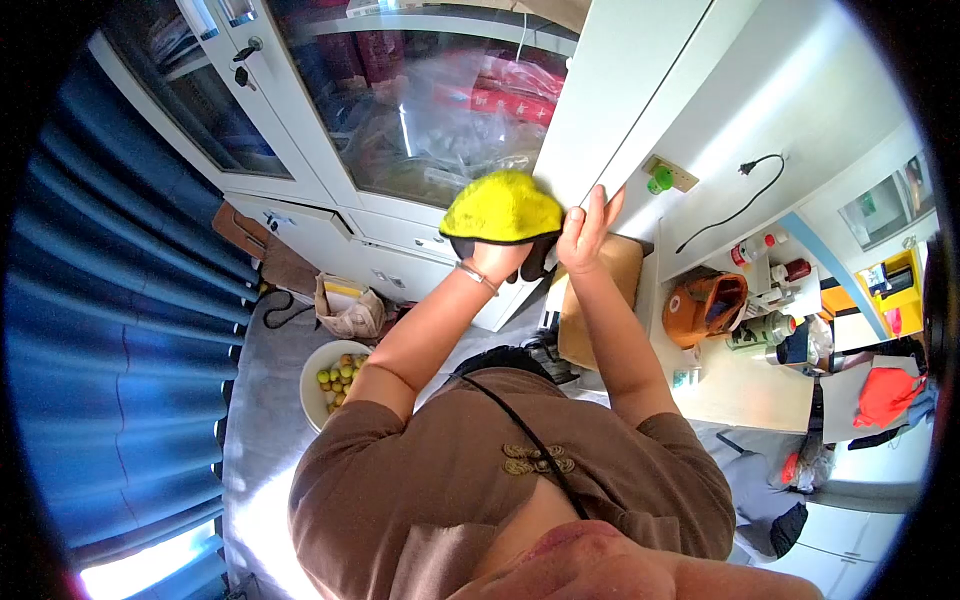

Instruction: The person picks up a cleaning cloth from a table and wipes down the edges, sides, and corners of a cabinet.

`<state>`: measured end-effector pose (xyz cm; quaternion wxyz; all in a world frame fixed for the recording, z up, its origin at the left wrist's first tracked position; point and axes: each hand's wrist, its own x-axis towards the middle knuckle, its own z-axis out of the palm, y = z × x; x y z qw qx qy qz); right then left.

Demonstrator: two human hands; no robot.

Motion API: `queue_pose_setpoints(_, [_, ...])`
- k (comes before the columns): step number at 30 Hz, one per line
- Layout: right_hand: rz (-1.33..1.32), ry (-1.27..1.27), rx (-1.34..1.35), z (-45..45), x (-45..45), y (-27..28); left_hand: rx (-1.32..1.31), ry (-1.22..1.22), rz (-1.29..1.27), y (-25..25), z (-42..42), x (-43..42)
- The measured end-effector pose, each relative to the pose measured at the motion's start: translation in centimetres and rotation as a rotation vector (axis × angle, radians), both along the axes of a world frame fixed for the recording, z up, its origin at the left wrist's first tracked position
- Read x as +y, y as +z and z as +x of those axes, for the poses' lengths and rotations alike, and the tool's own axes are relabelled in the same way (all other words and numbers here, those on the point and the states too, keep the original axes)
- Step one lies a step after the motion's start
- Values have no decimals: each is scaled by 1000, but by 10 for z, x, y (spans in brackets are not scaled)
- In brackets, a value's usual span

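A bright yellow fuzzy cloth (pixel 505 207) with dark edging, shaped like a cap or mitt, is up against the white cabinet's side panel (pixel 600 95). My left hand (pixel 497 262), with a bracelet at the wrist, grips it from below; its fingers are mostly hidden under the dark edge. Just to the right, my right hand (pixel 588 235) has its fingers stretched upward along the panel's edge. It holds nothing, and its thumb side is close to the cloth.
Behind the cabinet's glass door (pixel 430 110) are plastic bags and red packages. A bowl of round fruit (pixel 312 385) stands at left. An orange-brown bag (pixel 703 308) and bottles sit on the desk (pixel 750 390) at right. Blue curtains (pixel 120 330) hang at far left.
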<state>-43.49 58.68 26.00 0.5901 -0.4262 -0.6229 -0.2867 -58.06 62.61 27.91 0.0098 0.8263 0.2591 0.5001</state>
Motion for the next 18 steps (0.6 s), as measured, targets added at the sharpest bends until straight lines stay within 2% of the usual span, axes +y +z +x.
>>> queue_pose_setpoints(4, [-3, 43, 4, -1, -4, 5, -108, -115, 31, 26, 13, 10])
queue_pose_setpoints(9, [-19, 55, 23, 3, -1, 1, 80, 35, 69, 49, 8, -6])
queue_pose_setpoints(10, [-48, 32, 5, 6, -1, -3, 30, -3, 143, 29, 9, -4])
queue_pose_setpoints(12, [-56, 33, 13, 2, -4, 1, -61, -333, -348, -2, 16, -2])
queue_pose_setpoints(14, [-73, 34, 23, 3, -6, -2, 155, -106, -43, -26, 17, 5])
queue_pose_setpoints(16, [-91, 41, 30, 4, -7, -5, 113, -162, -83, -44, 18, 9])
queue_pose_setpoints(17, [-88, 43, 21, 4, -6, -6, 110, -159, -77, -39, 16, 9])
queue_pose_setpoints(18, [-83, 45, 11, 6, -5, -6, 159, -94, 47, -32, 14, 9])
